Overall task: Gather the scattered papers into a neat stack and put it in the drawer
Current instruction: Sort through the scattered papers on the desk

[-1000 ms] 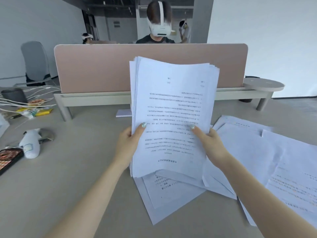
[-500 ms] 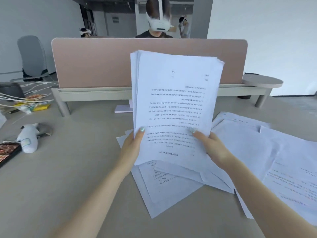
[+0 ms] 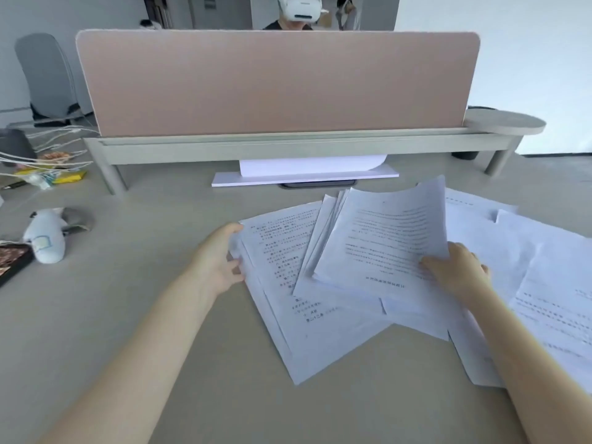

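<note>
Office bench (image 3: 134,315), pale beige top, backed by a pink divider panel (image 3: 275,81) on a raised shelf rail; a person in a white headset sits beyond it. Left edge: cables, snack wrappers, a small white device (image 3: 48,240). Item in hand: gathered bundle of papers (image 3: 381,245), printed sheets, white, edges fanned and uneven at the left side, far corner curling upward. My right hand (image 3: 455,270) grips it at its near right corner, fingers curled round the edge, the bundle resting low over other sheets. My left hand (image 3: 221,261) touches the left edge of a loose sheet pile (image 3: 288,283) lying flat on the bench; fingers bent at that edge, whether pinching or only pushing I cannot tell. Further loose sheets (image 3: 544,283) lie overlapped at the right, askew, some under my right forearm. Step, as judged: collection, mid-way; stack not yet squared. Next move calls for sliding the left pile under or onto the bundle, then the right-hand sheets, then tapping edges flush. Drawer: not in view.
</note>
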{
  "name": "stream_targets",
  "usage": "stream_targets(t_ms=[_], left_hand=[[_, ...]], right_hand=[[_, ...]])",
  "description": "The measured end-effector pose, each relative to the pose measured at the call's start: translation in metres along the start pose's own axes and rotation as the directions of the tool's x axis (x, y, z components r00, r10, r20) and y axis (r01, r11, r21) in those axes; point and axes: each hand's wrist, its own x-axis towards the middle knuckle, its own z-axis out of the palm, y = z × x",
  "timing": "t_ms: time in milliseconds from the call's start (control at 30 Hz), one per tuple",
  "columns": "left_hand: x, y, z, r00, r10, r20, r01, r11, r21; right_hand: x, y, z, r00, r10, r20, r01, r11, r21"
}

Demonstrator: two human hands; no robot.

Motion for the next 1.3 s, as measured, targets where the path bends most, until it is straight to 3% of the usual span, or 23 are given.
stream_targets(t_ms=[133, 233, 333, 433, 500, 633, 867, 1000, 1100, 1233, 1300], left_hand=[[-0.002, 0.000, 0.006, 0.996, -0.083, -0.013, 0.083, 0.996, -0.020], [-0.001, -0.007, 0.005, 0.993, -0.098, 0.063, 0.088, 0.984, 0.152], [0.006, -0.023, 0.008, 0.982, 0.134, 0.131, -0.185, 0.794, 0.580], [0.011, -0.032, 0.017, 0.961, 0.216, 0.175, -0.277, 0.679, 0.680], [0.017, -0.033, 0.022, 0.973, 0.183, 0.140, -0.228, 0.692, 0.685], [0.029, -0.027, 0.031, 0.984, 0.044, 0.175, -0.128, 0.851, 0.509], [0.031, -0.016, 0.052, 0.958, -0.083, 0.275, -0.025, 0.929, 0.368], [0.025, -0.029, 0.056, 0.958, -0.052, 0.283, -0.073, 0.908, 0.413], [0.029, -0.042, 0.053, 0.981, -0.007, 0.195, -0.088, 0.879, 0.470], [0.028, -0.051, 0.055, 0.983, 0.051, 0.179, -0.127, 0.885, 0.447], [0.026, -0.052, 0.054, 0.979, 0.061, 0.196, -0.140, 0.897, 0.420]], right_hand=[[-0.001, 0.003, 0.003, 1.000, 0.005, 0.018, -0.004, 0.998, -0.061], [0.000, 0.006, 0.005, 0.999, -0.012, 0.033, 0.015, 0.997, -0.076], [0.003, 0.007, 0.007, 0.999, -0.036, 0.000, 0.036, 0.992, -0.121], [0.005, 0.008, 0.010, 0.997, -0.058, -0.053, 0.048, 0.986, -0.161], [0.003, 0.011, 0.014, 0.997, -0.065, -0.036, 0.057, 0.980, -0.191], [0.000, 0.014, 0.013, 0.991, -0.105, 0.085, 0.122, 0.966, -0.227], [-0.009, 0.003, 0.017, 0.936, -0.260, 0.235, 0.302, 0.940, -0.161], [-0.020, -0.011, 0.025, 0.906, -0.322, 0.275, 0.373, 0.914, -0.159], [-0.025, -0.015, 0.031, 0.901, -0.349, 0.257, 0.393, 0.908, -0.144], [-0.020, -0.012, 0.028, 0.938, -0.308, 0.156, 0.310, 0.951, 0.015], [-0.016, -0.007, 0.026, 0.954, -0.274, 0.121, 0.275, 0.961, 0.005]])
